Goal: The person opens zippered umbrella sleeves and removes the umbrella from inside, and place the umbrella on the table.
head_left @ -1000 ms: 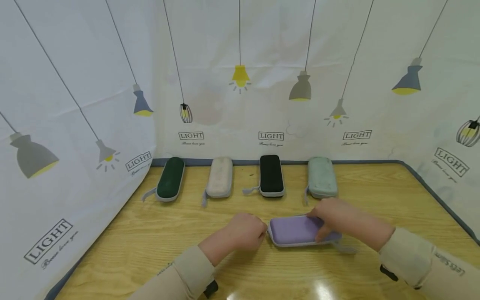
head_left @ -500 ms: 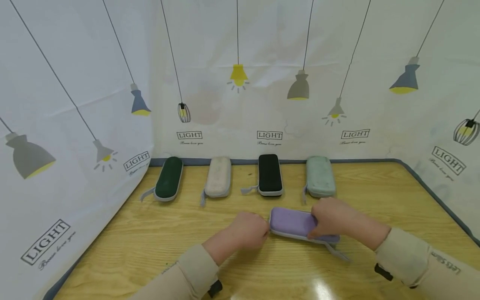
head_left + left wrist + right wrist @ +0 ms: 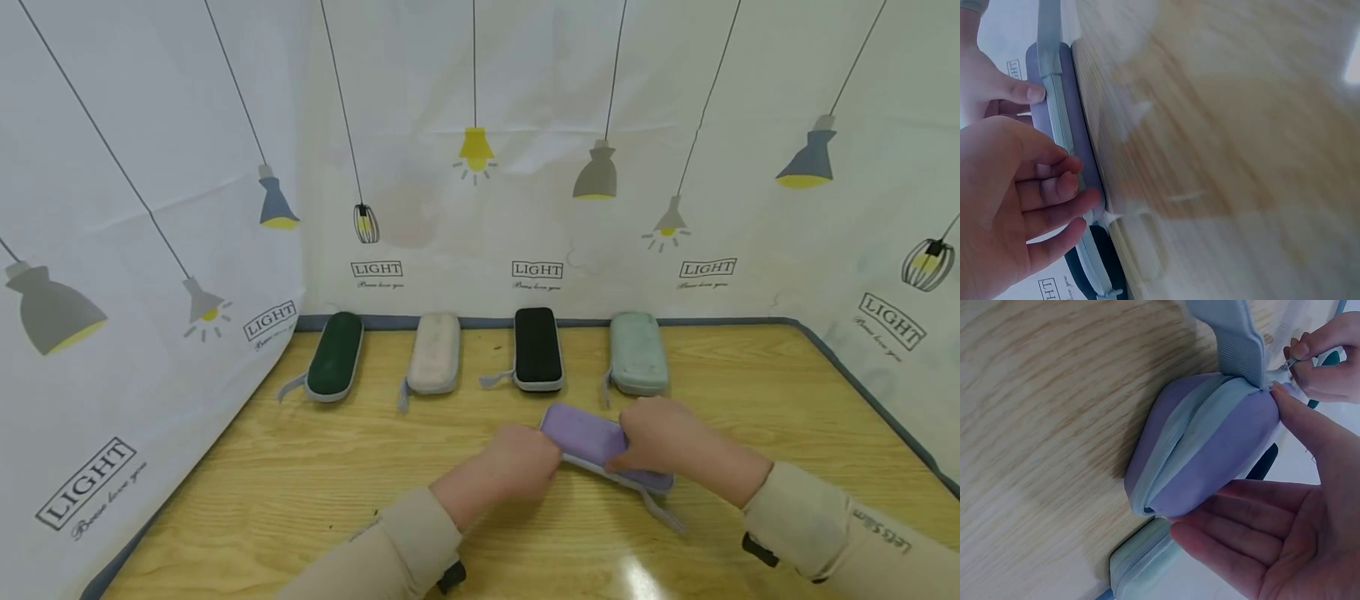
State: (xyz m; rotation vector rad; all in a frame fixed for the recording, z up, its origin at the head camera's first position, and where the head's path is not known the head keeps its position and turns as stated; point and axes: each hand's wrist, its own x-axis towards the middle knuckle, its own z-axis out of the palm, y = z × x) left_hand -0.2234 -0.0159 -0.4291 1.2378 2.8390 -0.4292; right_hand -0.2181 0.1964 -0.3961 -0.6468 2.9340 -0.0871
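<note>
A purple zippered case [image 3: 581, 435] lies slantwise on the wooden table, its grey zipper edge towards me. My right hand [image 3: 663, 437] grips its right part between thumb and fingers. At the front left of the case is my left hand [image 3: 517, 462], fingers curled. In the right wrist view, its thumb and fingertip pinch a small zipper pull [image 3: 1291, 362]. A grey strap [image 3: 1238, 344] hangs from the right end of the case. From the left wrist, the fingers appear against the grey zipper band [image 3: 1060, 119]; the pull is hidden there.
Along the back of the table [image 3: 262, 492] lie a dark green case [image 3: 335, 354], a cream case [image 3: 435, 352], a black case [image 3: 537, 346] and a mint green case [image 3: 638, 352]. Behind them hangs a white cloth [image 3: 450, 75] printed with lamps.
The purple case has turned, its left end going away from me and its right end slightly nearer. My left hand has moved right along its front edge. The right hand keeps its grip.
</note>
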